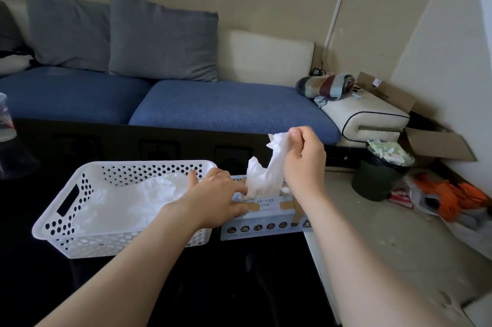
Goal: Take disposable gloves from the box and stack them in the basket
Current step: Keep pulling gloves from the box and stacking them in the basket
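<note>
One white basket [61,222] with dotted holes and one pale blue glove box [266,221] stand side by side on the black table [239,278]. The box is just beside the basket's right end and sits at the table's right edge. The right hand [303,164] is raised above the box, and its thumb and curled fingertips pinch the top of one thin white glove [269,172]. The glove hangs down crumpled, with its lower end in the slot on the box top. The left hand [215,193] lies flat on the left part of the box top, fingers straight and a little spread, their tips touching the foot of the glove at the slot. Its thumb points up at the basket's far right corner. Inside the basket lies a loose heap of clear gloves [133,201]; how many cannot be counted. One clear plastic cup [5,118] stands at the table's far left edge. Beyond the table, two grey cushions [159,39] lean on a blue sofa [226,108], and one dark bin [375,180] stands on the floor to the right.
</note>
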`<state>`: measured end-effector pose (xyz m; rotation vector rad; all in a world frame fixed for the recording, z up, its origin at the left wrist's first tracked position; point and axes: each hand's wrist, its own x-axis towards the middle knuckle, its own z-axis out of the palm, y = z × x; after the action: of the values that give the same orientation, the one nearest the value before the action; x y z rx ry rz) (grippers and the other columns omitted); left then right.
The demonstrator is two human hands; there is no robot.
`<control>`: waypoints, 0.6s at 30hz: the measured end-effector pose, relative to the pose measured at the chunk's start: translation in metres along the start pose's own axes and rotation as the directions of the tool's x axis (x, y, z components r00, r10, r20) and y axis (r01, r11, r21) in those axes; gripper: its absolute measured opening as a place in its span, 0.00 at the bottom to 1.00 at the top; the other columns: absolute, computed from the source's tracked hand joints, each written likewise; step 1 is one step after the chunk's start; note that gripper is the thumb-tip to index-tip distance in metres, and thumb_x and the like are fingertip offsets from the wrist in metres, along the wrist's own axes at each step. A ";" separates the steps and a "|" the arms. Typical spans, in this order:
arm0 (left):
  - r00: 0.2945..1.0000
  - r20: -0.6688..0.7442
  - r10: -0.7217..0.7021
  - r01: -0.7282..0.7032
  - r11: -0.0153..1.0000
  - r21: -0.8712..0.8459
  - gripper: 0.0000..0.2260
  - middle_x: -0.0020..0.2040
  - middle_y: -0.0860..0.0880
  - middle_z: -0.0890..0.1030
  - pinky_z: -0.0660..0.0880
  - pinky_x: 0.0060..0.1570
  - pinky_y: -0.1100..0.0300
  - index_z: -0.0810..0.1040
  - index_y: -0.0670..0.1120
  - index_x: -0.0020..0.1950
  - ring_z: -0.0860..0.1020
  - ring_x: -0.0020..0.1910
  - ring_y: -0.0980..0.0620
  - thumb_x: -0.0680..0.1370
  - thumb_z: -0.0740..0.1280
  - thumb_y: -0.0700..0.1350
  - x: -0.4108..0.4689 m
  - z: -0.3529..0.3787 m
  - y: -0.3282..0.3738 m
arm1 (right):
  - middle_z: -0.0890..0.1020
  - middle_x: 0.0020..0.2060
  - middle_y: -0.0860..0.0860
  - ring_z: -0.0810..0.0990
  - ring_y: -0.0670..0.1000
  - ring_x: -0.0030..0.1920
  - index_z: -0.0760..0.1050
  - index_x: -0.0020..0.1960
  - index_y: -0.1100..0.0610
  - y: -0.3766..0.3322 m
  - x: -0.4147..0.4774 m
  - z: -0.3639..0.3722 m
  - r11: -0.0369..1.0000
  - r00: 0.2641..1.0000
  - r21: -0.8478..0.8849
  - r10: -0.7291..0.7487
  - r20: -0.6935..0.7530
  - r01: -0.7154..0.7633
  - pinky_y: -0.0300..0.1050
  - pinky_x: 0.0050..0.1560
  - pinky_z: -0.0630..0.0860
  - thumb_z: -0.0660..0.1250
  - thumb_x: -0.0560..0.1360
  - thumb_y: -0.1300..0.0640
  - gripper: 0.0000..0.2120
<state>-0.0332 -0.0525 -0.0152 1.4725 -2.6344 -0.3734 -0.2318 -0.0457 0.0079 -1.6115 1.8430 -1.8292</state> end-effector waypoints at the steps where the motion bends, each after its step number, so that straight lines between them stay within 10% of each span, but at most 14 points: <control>1: 1.000 0.011 0.002 -0.002 1.000 0.013 0.16 0.64 0.54 0.72 0.48 0.74 0.27 0.76 0.63 0.66 0.63 0.74 0.51 0.81 0.63 0.66 0.001 0.000 0.000 | 0.78 0.39 0.43 0.76 0.36 0.40 0.75 0.49 0.59 -0.001 0.001 -0.001 1.000 1.000 0.027 0.011 -0.024 -0.011 0.29 0.41 0.70 0.58 0.88 0.58 0.12; 9: 1.000 0.023 -0.007 0.006 0.998 0.069 0.17 0.65 0.52 0.71 0.51 0.71 0.30 0.77 0.62 0.67 0.62 0.74 0.50 0.81 0.61 0.65 0.002 0.004 0.004 | 0.75 0.38 0.42 0.73 0.43 0.40 0.73 0.50 0.58 -0.041 0.010 -0.003 0.937 0.989 0.348 0.070 -0.127 -0.022 0.43 0.46 0.72 0.56 0.89 0.56 0.11; 15: 0.968 -0.249 -0.035 -0.035 0.961 -0.274 0.14 0.60 0.59 0.80 0.69 0.68 0.45 0.81 0.58 0.62 0.76 0.65 0.54 0.78 0.66 0.59 -0.001 -0.007 -0.006 | 0.74 0.29 0.46 0.72 0.45 0.33 0.80 0.43 0.57 -0.050 -0.005 0.005 0.983 0.985 0.169 0.046 0.168 -0.075 0.45 0.37 0.71 0.64 0.86 0.47 0.19; 18: 0.918 -0.354 -0.179 -0.081 0.789 -0.609 0.13 0.56 0.56 0.85 0.76 0.62 0.57 0.81 0.51 0.64 0.80 0.60 0.56 0.82 0.63 0.46 -0.006 -0.024 -0.007 | 0.72 0.31 0.51 0.69 0.49 0.33 0.79 0.45 0.65 -0.056 -0.011 0.009 0.969 0.942 0.132 0.165 0.294 -0.211 0.46 0.38 0.68 0.65 0.85 0.43 0.25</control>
<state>-0.0197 -0.0547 0.0059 1.2251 -1.8880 -0.7625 -0.1881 -0.0294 0.0424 -1.4906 1.6192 -1.5354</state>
